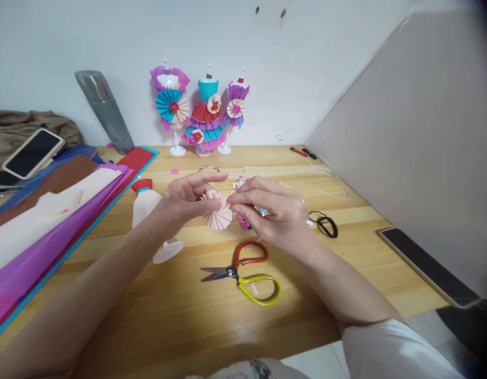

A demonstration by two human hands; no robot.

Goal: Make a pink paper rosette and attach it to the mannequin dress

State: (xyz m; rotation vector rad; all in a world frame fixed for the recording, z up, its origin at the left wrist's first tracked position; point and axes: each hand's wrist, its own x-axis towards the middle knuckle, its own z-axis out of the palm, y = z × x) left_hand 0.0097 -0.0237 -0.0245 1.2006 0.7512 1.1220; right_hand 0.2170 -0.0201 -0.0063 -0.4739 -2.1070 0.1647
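A pale pink pleated paper rosette point(218, 217) is held up over the table between my two hands. My left hand point(190, 200) grips its left side, with the thumb across the front. At the rosette's right edge, my right hand point(267, 208) pinches with thumb and forefinger; whether it grips the paper edge or something tiny there is too small to tell. Below lie scissors point(231, 272) with one red and one yellow handle, blades spread. Partly behind my left forearm stands a small white dress-form mannequin point(145, 204) with a red and blue paper top.
Three mannequins in paper dresses point(207, 113) stand by the wall. Stacked coloured paper point(57, 210), a phone point(33, 152) and a bottle point(107, 113) are at left. Paper scraps point(241, 181) lie behind my hands. Black hair ties point(327, 225) and a dark flat device point(427, 266) are at right.
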